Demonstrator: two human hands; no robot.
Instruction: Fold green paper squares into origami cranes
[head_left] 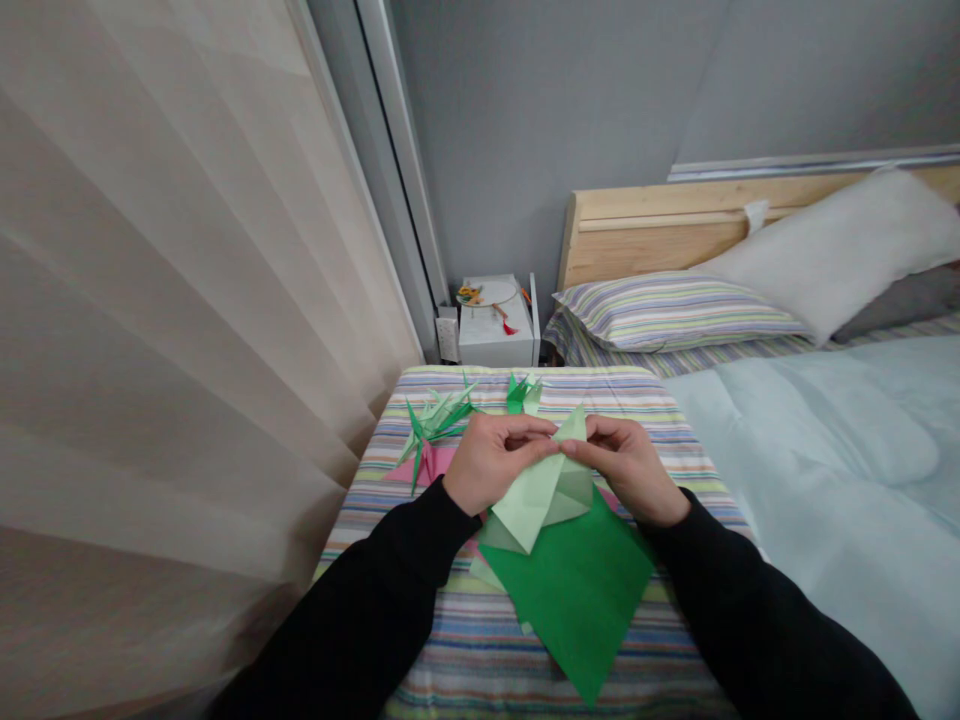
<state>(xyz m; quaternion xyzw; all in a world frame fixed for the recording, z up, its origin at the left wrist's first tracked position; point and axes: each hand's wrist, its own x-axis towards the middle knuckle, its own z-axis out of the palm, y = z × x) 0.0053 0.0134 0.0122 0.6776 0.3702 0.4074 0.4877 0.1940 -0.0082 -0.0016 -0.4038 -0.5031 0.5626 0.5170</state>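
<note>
Between my two hands is a light green sheet of origami paper [531,497], partly folded, with a narrow point rising at the top. My left hand [501,455] pinches its left side near the upper point. From the right, my right hand [626,462] pinches the same paper close to the left fingertips. Beneath it a dark green square sheet [581,590] lies on the striped cloth [457,650]. Folded green paper cranes [442,412] are heaped at the left, beside a pink paper piece [429,464]. More small green folded pieces [523,394] sit behind my hands.
A white bedside cabinet [495,345] with a round hoop and a red tassel stands beyond the table. To the right is a bed with a pale blue quilt [840,440] and a striped pillow [682,312]. A beige curtain [195,300] hangs along the left.
</note>
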